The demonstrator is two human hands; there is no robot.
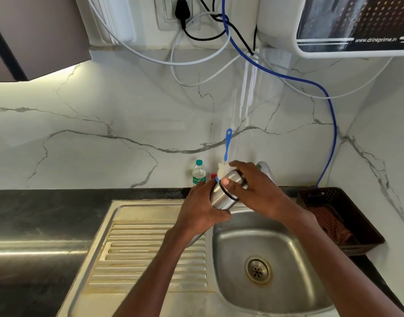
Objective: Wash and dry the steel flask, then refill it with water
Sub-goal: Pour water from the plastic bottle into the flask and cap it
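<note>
Sink basin (288, 252), bare around its drain (258, 269), with ridged draining board (150, 248) alongside. Above the basin's back edge: steel flask (222, 199), tilted, left hand (202, 208) wrapped round its body, right hand (253, 188) gripping its upper end, thumb on the metal. Beyond: blue-handled brush (227, 145), plastic bottle (199, 173); right, dark basket (347, 202) holding a checked cloth (331, 225).

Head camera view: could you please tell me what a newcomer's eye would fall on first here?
Both hands hold a steel flask over the sink: the left hand grips its body, the right hand its upper end. A blue-handled bottle brush stands behind it by the marble wall. A dark basket holding a checked cloth sits right of the sink.
</note>
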